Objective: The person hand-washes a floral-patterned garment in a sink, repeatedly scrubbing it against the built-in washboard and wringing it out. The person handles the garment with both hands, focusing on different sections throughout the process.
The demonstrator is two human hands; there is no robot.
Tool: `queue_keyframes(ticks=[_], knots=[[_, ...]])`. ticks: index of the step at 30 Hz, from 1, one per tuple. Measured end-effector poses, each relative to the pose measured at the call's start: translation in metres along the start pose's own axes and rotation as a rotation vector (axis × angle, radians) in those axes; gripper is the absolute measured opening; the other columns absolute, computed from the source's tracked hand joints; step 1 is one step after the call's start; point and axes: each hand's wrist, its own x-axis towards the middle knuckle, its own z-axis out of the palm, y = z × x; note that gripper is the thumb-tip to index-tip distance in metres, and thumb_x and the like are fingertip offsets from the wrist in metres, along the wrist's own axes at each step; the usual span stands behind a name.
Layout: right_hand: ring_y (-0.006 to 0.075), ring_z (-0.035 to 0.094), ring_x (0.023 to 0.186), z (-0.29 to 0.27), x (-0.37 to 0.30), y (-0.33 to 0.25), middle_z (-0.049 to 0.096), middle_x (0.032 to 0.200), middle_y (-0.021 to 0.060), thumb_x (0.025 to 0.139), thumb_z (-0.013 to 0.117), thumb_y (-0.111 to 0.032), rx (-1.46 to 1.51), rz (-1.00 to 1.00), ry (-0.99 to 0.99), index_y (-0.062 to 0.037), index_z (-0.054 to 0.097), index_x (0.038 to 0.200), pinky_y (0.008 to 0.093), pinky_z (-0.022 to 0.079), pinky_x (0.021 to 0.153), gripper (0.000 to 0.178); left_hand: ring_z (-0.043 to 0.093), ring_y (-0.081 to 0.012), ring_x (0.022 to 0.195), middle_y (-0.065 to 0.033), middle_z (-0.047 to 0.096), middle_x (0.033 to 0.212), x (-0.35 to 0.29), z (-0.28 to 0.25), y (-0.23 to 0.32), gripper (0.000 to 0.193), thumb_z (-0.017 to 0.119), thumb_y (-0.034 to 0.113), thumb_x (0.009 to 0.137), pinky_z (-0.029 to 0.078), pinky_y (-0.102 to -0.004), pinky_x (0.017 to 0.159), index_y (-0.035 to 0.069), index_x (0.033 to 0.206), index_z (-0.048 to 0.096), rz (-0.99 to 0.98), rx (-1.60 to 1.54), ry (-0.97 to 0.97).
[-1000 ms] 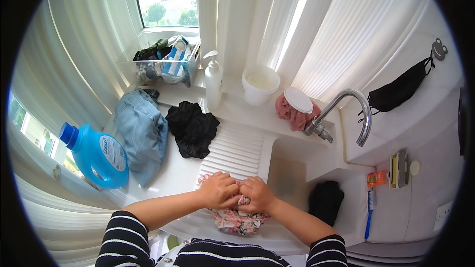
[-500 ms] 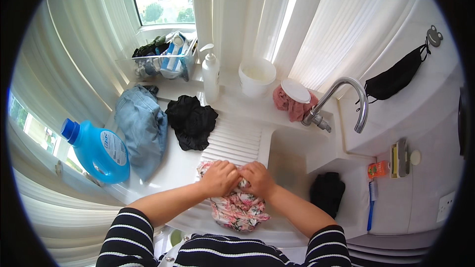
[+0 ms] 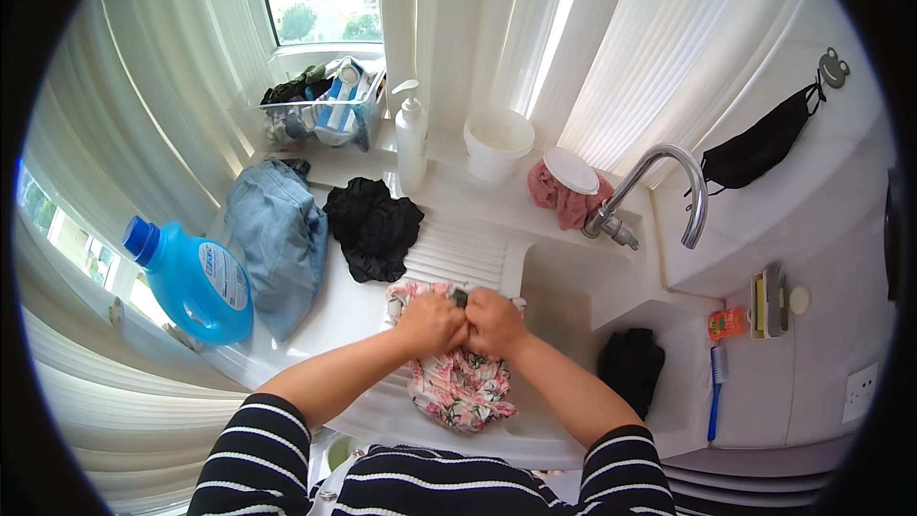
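A white floral garment (image 3: 458, 392) with pink flowers lies bunched on the ribbed washboard (image 3: 458, 253) built into the white sink counter. My left hand (image 3: 432, 325) is closed in a fist on the fabric. My right hand (image 3: 495, 327) grips it too, knuckles pressed against the left. Folds stick out beyond both fists, and the rest hangs in a heap on the near side. A small dark patch shows between the hands. Beyond them, to the left, a crumpled black cloth (image 3: 373, 229) rests beside light blue denim (image 3: 279, 244).
A blue detergent bottle (image 3: 196, 287) stands at far left. Along the back are a clear bin (image 3: 320, 119), a pump bottle (image 3: 411, 143), a white tub (image 3: 497, 143) and a pink cloth (image 3: 570, 196). Right: a curved faucet (image 3: 688, 182), black cloth (image 3: 630, 368) and blue brush (image 3: 716, 397).
Both hands have slid a little away from me along the washboard. The far part of the floral garment has moved up with them, and the fists now press together more tightly.
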Motion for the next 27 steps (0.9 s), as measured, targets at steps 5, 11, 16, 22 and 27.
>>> queue_keyframes(ticks=[5, 11, 16, 22, 27], knots=[[0.0339, 0.054, 0.112, 0.021, 0.07, 0.045, 0.059, 0.116, 0.0132, 0.077, 0.068, -0.027, -0.412, 0.48, 0.212, -0.0091, 0.064, 0.105, 0.0519, 0.044, 0.092, 0.033, 0.062, -0.0331, 0.085, -0.0126, 0.065, 0.091, 0.083, 0.016, -0.047, 0.024, 0.057, 0.031, 0.09, 0.047, -0.0461, 0.074, 0.008, 0.091, 0.065, -0.413, 0.29, 0.196], [0.0383, 0.047, 0.119, 0.0, -0.022, -0.023, 0.053, 0.13, 0.0117, 0.079, 0.068, -0.038, -0.176, 0.177, 0.082, -0.0165, 0.065, 0.118, 0.0544, 0.037, 0.099, 0.045, 0.057, -0.0278, 0.087, -0.0091, 0.061, 0.092, 0.001, -0.02, -0.003, 0.031, 0.064, 0.04, 0.086, 0.043, -0.0433, 0.076, 0.009, 0.09, 0.065, 0.01, 0.138, -0.025], [0.0307, 0.052, 0.11, 0.013, 0.003, 0.017, 0.058, 0.112, 0.0119, 0.081, 0.068, -0.034, -0.177, 0.089, 0.07, -0.0106, 0.064, 0.102, 0.0458, 0.037, 0.091, 0.032, 0.057, -0.0314, 0.086, -0.0105, 0.061, 0.094, 0.022, -0.003, -0.038, 0.024, 0.064, 0.033, 0.088, 0.044, -0.0442, 0.079, 0.009, 0.083, 0.066, -0.041, 0.012, 0.051], [0.0379, 0.049, 0.108, 0.029, 0.063, 0.042, 0.054, 0.116, 0.0169, 0.082, 0.071, -0.022, -0.291, 0.547, 0.327, -0.0091, 0.059, 0.114, 0.0458, 0.043, 0.092, 0.036, 0.056, -0.0327, 0.088, -0.0122, 0.06, 0.09, 0.079, 0.027, -0.043, 0.016, 0.058, 0.02, 0.087, 0.044, -0.0448, 0.076, 0.006, 0.093, 0.064, -0.472, 0.308, 0.177], [0.0274, 0.059, 0.093, -0.001, -0.033, -0.011, 0.06, 0.107, 0.0073, 0.073, 0.075, -0.027, -0.162, -0.022, 0.065, -0.0154, 0.064, 0.109, 0.0407, 0.052, 0.074, 0.04, 0.059, -0.0319, 0.078, -0.0118, 0.06, 0.077, 0.0, -0.019, 0.002, 0.017, 0.066, 0.023, 0.081, 0.046, -0.0427, 0.069, 0.006, 0.082, 0.06, 0.052, -0.011, -0.006]])
